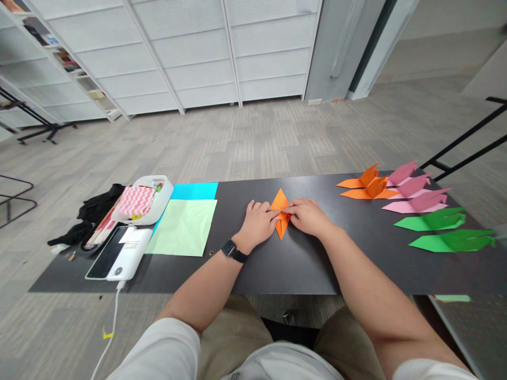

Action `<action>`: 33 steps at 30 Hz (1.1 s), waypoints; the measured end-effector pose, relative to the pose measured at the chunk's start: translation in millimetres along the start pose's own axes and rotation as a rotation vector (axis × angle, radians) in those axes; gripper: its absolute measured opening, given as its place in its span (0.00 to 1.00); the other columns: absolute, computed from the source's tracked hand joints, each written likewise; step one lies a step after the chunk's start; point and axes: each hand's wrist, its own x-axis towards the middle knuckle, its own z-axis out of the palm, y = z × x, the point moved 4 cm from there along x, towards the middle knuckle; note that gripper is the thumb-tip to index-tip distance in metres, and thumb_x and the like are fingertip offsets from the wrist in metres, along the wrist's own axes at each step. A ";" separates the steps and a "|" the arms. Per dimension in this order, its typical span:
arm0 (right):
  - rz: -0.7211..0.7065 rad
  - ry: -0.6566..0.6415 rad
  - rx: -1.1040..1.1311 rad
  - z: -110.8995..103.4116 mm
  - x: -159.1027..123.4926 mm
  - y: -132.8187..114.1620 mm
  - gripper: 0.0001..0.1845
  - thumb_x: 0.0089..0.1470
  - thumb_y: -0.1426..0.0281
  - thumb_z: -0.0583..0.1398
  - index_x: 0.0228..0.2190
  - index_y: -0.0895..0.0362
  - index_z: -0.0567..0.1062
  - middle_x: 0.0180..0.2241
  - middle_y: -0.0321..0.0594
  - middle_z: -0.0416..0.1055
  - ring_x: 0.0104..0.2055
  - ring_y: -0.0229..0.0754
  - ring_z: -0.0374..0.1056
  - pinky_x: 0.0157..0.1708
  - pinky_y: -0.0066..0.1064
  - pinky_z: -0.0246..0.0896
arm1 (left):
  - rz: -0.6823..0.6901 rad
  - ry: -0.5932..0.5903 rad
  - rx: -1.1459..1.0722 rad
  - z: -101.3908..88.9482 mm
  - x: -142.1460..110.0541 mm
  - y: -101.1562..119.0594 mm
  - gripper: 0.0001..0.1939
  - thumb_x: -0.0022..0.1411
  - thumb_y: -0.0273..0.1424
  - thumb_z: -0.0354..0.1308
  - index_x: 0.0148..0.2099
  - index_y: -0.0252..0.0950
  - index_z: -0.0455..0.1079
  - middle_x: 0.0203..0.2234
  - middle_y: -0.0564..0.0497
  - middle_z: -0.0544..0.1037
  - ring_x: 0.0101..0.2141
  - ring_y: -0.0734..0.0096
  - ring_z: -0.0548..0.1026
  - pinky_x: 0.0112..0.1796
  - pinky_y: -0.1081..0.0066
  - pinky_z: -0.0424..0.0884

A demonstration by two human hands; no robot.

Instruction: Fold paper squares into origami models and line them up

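Observation:
A piece of orange origami paper [281, 228], folded into a narrow diamond, lies on the dark table in front of me. My left hand [258, 220] is at its left edge, fingers bent, with the index finger and thumb pressed on the paper's middle. From the other side, my right hand [308, 215] pinches the paper near its centre, fingers curled together. The fingertips of both hands almost meet there and cover part of the folds. A black watch [233, 250] is on my left wrist.
Folded paper cranes in orange [362, 184], pink [420, 192] and green [447, 232] stand at the right. To the left are light green paper [184, 227], blue paper [198, 190], a white basket [162, 203], a phone [106, 256] and a cabled white power bank [130, 256].

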 end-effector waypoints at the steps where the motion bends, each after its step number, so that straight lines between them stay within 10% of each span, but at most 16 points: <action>1: 0.005 -0.001 -0.003 0.2 0.3 -0.3 0.27 0.64 0.75 0.57 0.56 0.39 0.83 0.49 0.42 0.79 0.52 0.50 0.70 0.53 0.43 0.56 | 0.001 -0.002 0.004 0.7 -0.3 0.1 0.17 0.77 0.39 0.53 0.60 0.47 0.79 0.47 0.47 0.75 0.50 0.57 0.72 0.68 0.43 0.55; 14: 0.195 0.094 0.020 -2.8 -2.6 23.9 0.20 0.61 0.75 0.60 0.40 0.43 0.89 0.44 0.43 0.80 0.46 0.52 0.73 0.49 0.43 0.63 | -0.033 -0.030 -0.042 0.1 -0.3 1.4 0.16 0.76 0.39 0.54 0.59 0.48 0.79 0.48 0.46 0.75 0.52 0.54 0.71 0.70 0.36 0.50; 33: 0.085 0.093 0.053 7.1 2.3 26.2 0.26 0.61 0.80 0.58 0.44 0.39 0.88 0.44 0.39 0.79 0.47 0.47 0.73 0.47 0.37 0.65 | -0.050 0.038 -0.066 -3.6 -0.9 -9.8 0.16 0.77 0.37 0.53 0.54 0.49 0.83 0.50 0.47 0.75 0.51 0.58 0.71 0.64 0.48 0.61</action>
